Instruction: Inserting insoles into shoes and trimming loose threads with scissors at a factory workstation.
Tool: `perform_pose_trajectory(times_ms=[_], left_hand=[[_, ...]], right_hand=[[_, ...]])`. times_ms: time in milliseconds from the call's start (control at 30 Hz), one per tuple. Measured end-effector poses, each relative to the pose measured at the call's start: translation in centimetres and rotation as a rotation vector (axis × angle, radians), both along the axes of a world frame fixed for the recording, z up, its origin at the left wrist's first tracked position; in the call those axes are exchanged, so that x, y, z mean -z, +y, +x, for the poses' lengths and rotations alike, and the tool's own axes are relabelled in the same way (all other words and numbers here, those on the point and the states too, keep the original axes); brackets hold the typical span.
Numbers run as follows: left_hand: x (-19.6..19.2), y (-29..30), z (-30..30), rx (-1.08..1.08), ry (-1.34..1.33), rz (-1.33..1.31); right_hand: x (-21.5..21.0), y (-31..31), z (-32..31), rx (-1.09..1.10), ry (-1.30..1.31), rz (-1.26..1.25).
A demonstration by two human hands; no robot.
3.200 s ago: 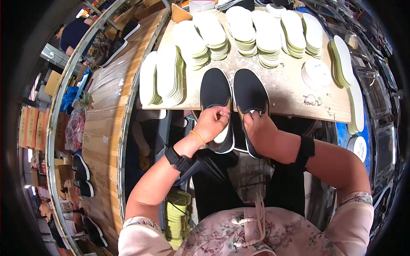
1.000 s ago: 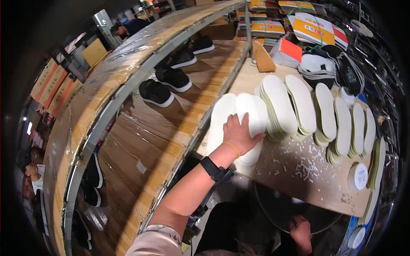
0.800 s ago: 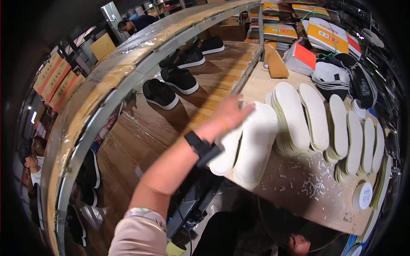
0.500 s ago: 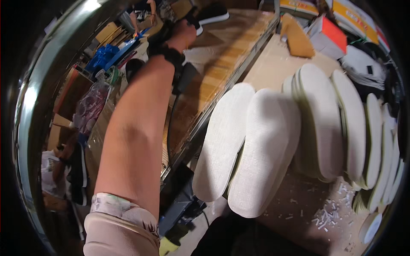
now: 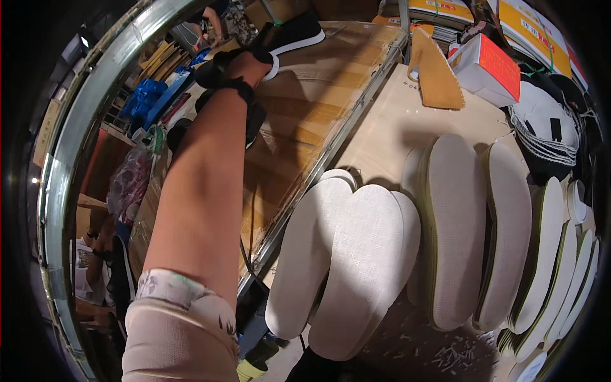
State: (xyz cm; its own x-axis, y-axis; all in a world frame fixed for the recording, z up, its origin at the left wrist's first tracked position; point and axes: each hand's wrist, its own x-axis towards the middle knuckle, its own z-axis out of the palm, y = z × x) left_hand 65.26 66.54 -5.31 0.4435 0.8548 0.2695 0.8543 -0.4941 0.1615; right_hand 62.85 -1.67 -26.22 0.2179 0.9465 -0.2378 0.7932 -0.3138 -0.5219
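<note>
Shoe workshop: pale workbench (image 5: 394, 121) on the right, a wooden conveyor belt (image 5: 312, 108) with a metal edge rail running along its left side. Left hand (image 5: 251, 63) is stretched far out over the belt, at a black slip-on shoe with white sole (image 5: 294, 35); it looks closed on the shoe's near end, but fingers are mostly hidden behind the wrist strap, so can't tell the grip for sure. Right hand not in view. Progress, judging by layout: shoe is on the belt, well away from the bench; stacks of cream insoles (image 5: 356, 267) sit untouched on the bench, two overhanging the near edge, more rows (image 5: 509, 235) fanned to the right. Containers: red-and-white box (image 5: 487, 67) at the back of the bench, closed, contents not visible; yellow boxes (image 5: 541, 28) behind, same.
</note>
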Motion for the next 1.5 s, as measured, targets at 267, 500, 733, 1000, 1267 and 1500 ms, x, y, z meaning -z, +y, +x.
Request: perform_pose_trajectory(times_ms=[267,500,733,1000,1267,1500], left_hand=[[-4.5,-12.3,-1.5,0.512,-0.21,-0.01],[-12.2,-43.9,-9.9,0.899,-0.505,-0.399],[-11.0,-66.2,-21.5,1.117,-0.565,-0.264],[-0.8,-71.9,-22.8,0.772,-0.607,-0.721],[1.9,-67.9,-18.0,0.273,-0.872,-1.705],[3.2,-68.2,-15.9,0.287,-0.857,-1.683]], right_hand=[[3.0,-0.8,-1.5,-0.094,0.027,0.19],[-3.5,-14.7,-8.4,0.13,-0.042,0.211],[-11.9,-18.0,-7.6,0.379,-0.111,0.48],[-16.3,-27.9,6.2,0.895,-0.496,0.366],[-16.2,-21.7,15.3,1.012,-0.342,-0.116],[-15.7,-21.7,14.5,0.953,-0.486,-0.036]])
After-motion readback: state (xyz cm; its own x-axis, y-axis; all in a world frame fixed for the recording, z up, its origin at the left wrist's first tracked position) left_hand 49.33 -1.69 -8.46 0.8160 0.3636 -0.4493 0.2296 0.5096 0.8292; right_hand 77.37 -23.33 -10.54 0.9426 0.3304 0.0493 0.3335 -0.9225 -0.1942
